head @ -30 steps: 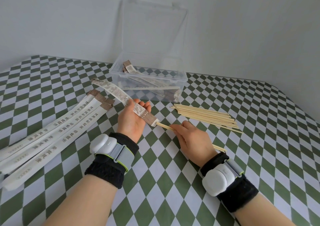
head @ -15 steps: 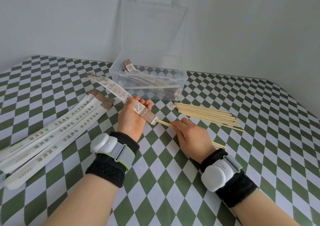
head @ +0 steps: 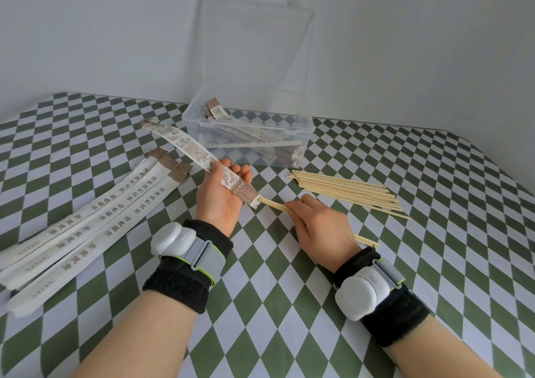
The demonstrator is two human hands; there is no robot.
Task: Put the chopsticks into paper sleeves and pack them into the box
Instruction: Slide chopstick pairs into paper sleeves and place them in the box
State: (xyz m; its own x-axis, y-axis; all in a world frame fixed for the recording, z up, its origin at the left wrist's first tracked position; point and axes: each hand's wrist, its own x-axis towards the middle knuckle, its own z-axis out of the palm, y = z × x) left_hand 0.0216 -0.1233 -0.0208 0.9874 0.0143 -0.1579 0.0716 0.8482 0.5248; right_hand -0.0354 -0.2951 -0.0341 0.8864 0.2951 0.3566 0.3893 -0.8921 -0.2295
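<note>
Paper sleeve (head: 185,146), Chinese print | left hand (head: 215,201) holds | right hand (head: 318,224) pinches chopsticks (head: 275,204)

Left hand (head: 217,201): wrist carries a black terry sweatband (head: 179,290) and a white rounded pod (head: 170,237) on a grey strap (head: 202,254) edged lime green. Right hand (head: 321,227): matching black sweatband (head: 399,317), white pod (head: 362,293) with a small oval button, grey lime-edged strap (head: 388,270). Forearms bare.

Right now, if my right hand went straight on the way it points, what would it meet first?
Probably the brown open end of the paper sleeve, held in the left hand: the right hand points up-left along the chopsticks it pinches, whose tips sit at that opening. Depth is uncertain.
</note>
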